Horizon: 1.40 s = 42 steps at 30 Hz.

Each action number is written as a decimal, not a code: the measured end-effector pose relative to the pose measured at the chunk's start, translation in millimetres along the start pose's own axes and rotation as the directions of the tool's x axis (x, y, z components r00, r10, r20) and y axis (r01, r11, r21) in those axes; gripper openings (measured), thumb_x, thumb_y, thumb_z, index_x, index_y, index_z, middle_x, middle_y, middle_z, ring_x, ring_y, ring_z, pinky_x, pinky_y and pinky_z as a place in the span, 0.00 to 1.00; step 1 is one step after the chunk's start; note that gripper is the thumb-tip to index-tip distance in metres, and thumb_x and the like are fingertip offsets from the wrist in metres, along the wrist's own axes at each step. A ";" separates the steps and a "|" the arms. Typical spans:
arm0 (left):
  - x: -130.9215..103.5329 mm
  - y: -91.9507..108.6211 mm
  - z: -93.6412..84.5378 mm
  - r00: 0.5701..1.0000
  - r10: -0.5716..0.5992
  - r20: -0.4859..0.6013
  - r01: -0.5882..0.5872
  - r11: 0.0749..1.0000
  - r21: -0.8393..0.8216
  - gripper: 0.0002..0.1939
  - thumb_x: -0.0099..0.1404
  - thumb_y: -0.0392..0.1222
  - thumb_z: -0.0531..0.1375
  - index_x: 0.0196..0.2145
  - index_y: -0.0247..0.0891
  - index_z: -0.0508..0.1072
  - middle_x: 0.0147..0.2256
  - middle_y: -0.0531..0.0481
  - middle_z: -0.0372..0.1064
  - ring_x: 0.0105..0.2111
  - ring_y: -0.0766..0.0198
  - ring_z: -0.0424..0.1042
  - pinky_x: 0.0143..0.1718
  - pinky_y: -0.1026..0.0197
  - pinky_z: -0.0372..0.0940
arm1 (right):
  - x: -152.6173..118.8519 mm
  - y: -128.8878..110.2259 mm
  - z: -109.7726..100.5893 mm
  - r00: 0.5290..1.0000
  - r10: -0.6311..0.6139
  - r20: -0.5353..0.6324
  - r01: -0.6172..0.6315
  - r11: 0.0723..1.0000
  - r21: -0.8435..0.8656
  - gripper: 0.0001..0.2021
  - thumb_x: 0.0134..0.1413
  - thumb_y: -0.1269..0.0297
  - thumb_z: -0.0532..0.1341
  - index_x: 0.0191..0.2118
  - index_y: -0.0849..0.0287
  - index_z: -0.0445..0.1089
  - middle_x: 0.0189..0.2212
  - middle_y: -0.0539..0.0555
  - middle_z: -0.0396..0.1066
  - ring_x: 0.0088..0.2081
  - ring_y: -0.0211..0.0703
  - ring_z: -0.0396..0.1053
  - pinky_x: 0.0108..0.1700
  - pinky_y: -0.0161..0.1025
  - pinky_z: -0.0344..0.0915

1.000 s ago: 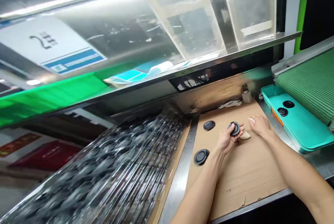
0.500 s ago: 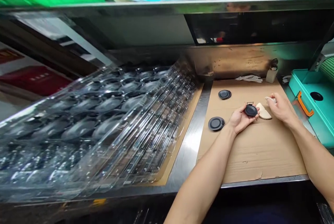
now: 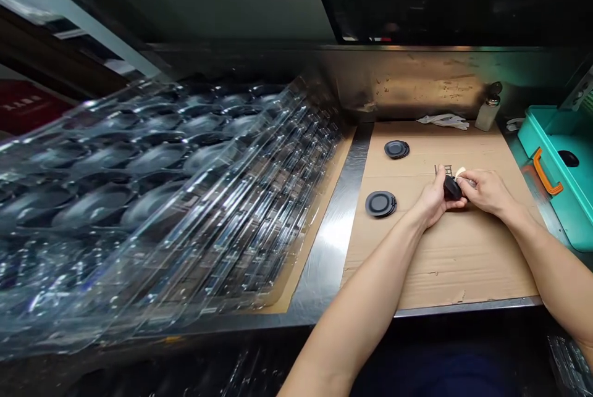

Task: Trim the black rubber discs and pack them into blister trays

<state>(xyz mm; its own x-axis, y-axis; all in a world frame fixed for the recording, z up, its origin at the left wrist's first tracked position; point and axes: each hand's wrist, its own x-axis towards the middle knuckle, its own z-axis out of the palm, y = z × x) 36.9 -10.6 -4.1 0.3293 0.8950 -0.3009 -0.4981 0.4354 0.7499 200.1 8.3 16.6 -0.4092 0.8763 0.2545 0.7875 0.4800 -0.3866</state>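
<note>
My left hand (image 3: 435, 202) is closed around a round black plastic part (image 3: 451, 188), which is tilted on edge. My right hand (image 3: 486, 190) meets it from the right, fingers pinched on a small wad of white cloth (image 3: 471, 183) against the part's rim. Behind the fingers shows the tip of a cream-coloured pad (image 3: 460, 171); my hands hide the rest of it. To the left on the cardboard lie two small groups of similar black round parts, one farther back (image 3: 396, 149) and one nearer (image 3: 380, 204).
Clear plastic trays (image 3: 222, 199) with round hollows are stacked at the left. The cardboard sheet (image 3: 445, 261) covers the metal bench (image 3: 324, 249). At the back are white gloves (image 3: 443, 121) and a capped bottle (image 3: 488, 112). A teal bin (image 3: 574, 205) with an orange handle stands at right.
My right hand has moved left and brought the cloth onto the black part. My left hand has tilted the part up and closed more around it. The camera view has dipped downward.
</note>
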 end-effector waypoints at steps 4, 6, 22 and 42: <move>0.6 -10.3 0.1 0.988 0.156 -0.007 -0.150 0.963 0.223 0.32 0.73 0.66 0.52 0.33 0.31 0.75 0.25 0.45 0.73 0.21 0.66 0.72 0.26 0.64 0.71 | -0.2 -2.1 -3.3 0.999 -0.020 -0.034 0.018 0.999 -0.045 0.16 0.64 0.57 0.54 0.33 0.56 0.75 0.32 0.54 0.75 0.32 0.41 0.67 0.36 0.37 0.54; 0.6 -13.0 -0.9 0.980 0.201 -0.003 -0.190 0.931 0.312 0.33 0.72 0.67 0.53 0.32 0.31 0.75 0.23 0.45 0.72 0.21 0.65 0.72 0.26 0.63 0.71 | -0.9 -3.7 -6.0 0.999 -0.021 -0.047 0.018 0.998 -0.059 0.16 0.64 0.58 0.53 0.31 0.56 0.75 0.31 0.53 0.76 0.32 0.41 0.67 0.35 0.37 0.53; -2.3 -15.4 -3.3 0.970 0.243 0.009 -0.232 0.912 0.337 0.28 0.73 0.61 0.55 0.31 0.31 0.74 0.24 0.43 0.74 0.20 0.64 0.71 0.24 0.63 0.66 | -2.7 -0.5 -13.8 0.993 0.053 0.105 -0.046 0.996 -0.073 0.13 0.63 0.59 0.58 0.31 0.54 0.79 0.27 0.51 0.75 0.31 0.41 0.68 0.34 0.36 0.54; -2.6 -4.6 -8.8 0.993 0.114 -0.041 -0.121 0.917 -0.380 0.20 0.78 0.42 0.47 0.44 0.32 0.77 0.45 0.39 0.78 0.55 0.56 0.74 0.62 0.54 0.65 | -13.4 -37.4 34.9 0.979 -0.183 -0.084 0.176 0.981 -0.085 0.11 0.70 0.67 0.56 0.49 0.57 0.75 0.42 0.57 0.72 0.44 0.46 0.68 0.45 0.38 0.64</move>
<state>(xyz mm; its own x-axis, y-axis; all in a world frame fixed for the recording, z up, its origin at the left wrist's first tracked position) 31.3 -14.1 -11.9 0.2376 0.9419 -0.2374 -0.8011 0.3282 0.5005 160.0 -19.9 -3.3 -0.5064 0.7667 0.3946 0.7394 0.6216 -0.2587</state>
